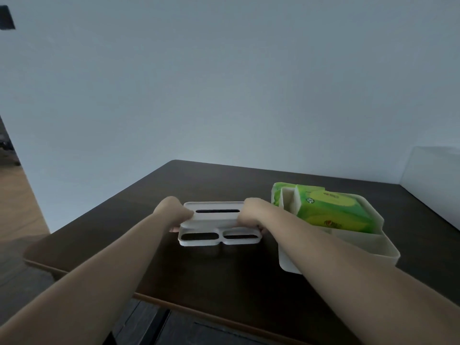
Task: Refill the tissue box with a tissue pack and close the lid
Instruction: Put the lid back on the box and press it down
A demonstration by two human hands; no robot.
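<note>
Seen from the head camera, a person's two bare arms reach forward over a dark wooden bench point(224, 275), both hands closed on a flat white lid point(216, 220) held level just above the surface. The left hand point(171, 211) clasps the lid's left end and the right hand point(251, 212) its right end, the fingers of each curled around the edge and largely hidden beneath the plastic, with only a few fingertips point(174, 229) showing under the left end. Between the two hands lies the lid's long dispensing slot point(217, 211); nearer the camera than the fingers, two oval openings point(219, 236) sit side by side along the lid's front strip. Just beyond the right hand's fingers, to their right, stands the open white tissue box point(373, 252), partly hidden by the right forearm. A green tissue pack point(333, 207) rests in it, tilted, with its upper face above the rim beside an upright white divider point(290, 200). A pale wall point(224, 83) rises behind the bench, and a white panel point(433, 170) stands at the far right corner.
</note>
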